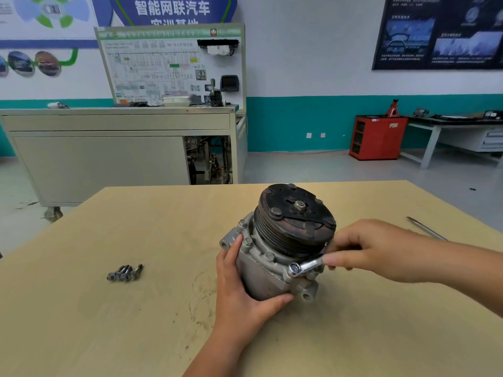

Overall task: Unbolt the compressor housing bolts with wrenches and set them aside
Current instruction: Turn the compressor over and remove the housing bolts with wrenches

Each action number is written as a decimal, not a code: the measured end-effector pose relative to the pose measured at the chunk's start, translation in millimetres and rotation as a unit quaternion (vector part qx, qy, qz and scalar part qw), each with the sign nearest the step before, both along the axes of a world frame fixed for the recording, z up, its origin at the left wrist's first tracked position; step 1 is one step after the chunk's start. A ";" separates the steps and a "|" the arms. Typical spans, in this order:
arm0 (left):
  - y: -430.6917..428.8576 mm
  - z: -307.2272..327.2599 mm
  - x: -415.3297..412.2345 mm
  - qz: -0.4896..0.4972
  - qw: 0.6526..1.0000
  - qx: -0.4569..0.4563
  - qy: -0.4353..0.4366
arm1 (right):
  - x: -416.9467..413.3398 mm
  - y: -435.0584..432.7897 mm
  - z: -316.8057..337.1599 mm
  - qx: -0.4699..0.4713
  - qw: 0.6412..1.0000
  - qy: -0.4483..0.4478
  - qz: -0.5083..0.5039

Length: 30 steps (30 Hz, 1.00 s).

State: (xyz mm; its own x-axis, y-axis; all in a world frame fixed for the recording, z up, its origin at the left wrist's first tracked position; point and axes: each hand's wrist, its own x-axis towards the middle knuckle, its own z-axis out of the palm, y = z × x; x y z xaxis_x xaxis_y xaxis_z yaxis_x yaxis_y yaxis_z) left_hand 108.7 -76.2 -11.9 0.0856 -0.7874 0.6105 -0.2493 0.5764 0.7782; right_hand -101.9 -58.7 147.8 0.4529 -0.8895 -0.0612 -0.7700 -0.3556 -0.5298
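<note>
Pale wooden desk (136, 322) across lower half of frame, scuffed, with dark smudges near centre. Slim metal tool (427, 228) lying at right edge of desk, well apart from everything else. Grey floor beyond. Beige wheeled cabinet (109, 159) at upper left, carrying an upright wiring-diagram board (168, 66). White wall with teal band (299, 123) along its foot; dark poster (441, 31) at upper right. Red cabinet (377, 137) against wall at right, red stand (392, 108) showing above it, grey workbench (457, 131) just beside.

Compressor (261, 278) on desk, slightly right of centre of frame, tilted, pulley end up and leaning toward upper right. Grey cast-metal body with mounting ears. Black ribbed pulley (285, 235) capped by dark, rusty plate with central nut (300, 205). Bolt heads (247, 242) seated in flange just below pulley.

Left hand (239, 292) wrapped round near-left side of body, fingertips up on flange, thumb curled under lower front. Right hand (373, 248) entering from right, fingers pinched on shank of shiny wrench (307, 266). Ring end of wrench set over a bolt at lower front of flange.

Loose bolts (125, 272) in tight cluster on desk at left of frame, well apart from compressor; exact count unclear.
</note>
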 end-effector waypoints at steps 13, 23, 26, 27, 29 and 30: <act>-3.1 -5.6 0.7 0.022 1.000 -0.004 -0.011 | 24.4 42.8 -25.2 0.380 0.848 -0.368 0.001; -2.8 -4.1 1.0 0.009 1.000 0.008 -0.001 | 16.6 30.9 -19.3 0.374 0.893 -0.251 0.021; -0.5 -1.6 0.6 0.006 1.000 0.009 -0.002 | 1.7 13.9 -9.0 0.158 0.985 -0.057 0.031; -0.2 -1.0 0.4 0.006 1.000 0.009 -0.002 | -5.1 8.8 -7.7 0.064 0.998 -0.014 0.017; 0.2 -0.3 0.2 0.004 1.000 0.014 -0.001 | -14.3 7.0 -7.9 -0.014 1.000 -0.020 -0.004; 0.0 -0.3 0.2 0.003 1.000 0.016 0.001 | -17.5 8.7 -9.8 0.026 0.998 -0.065 -0.001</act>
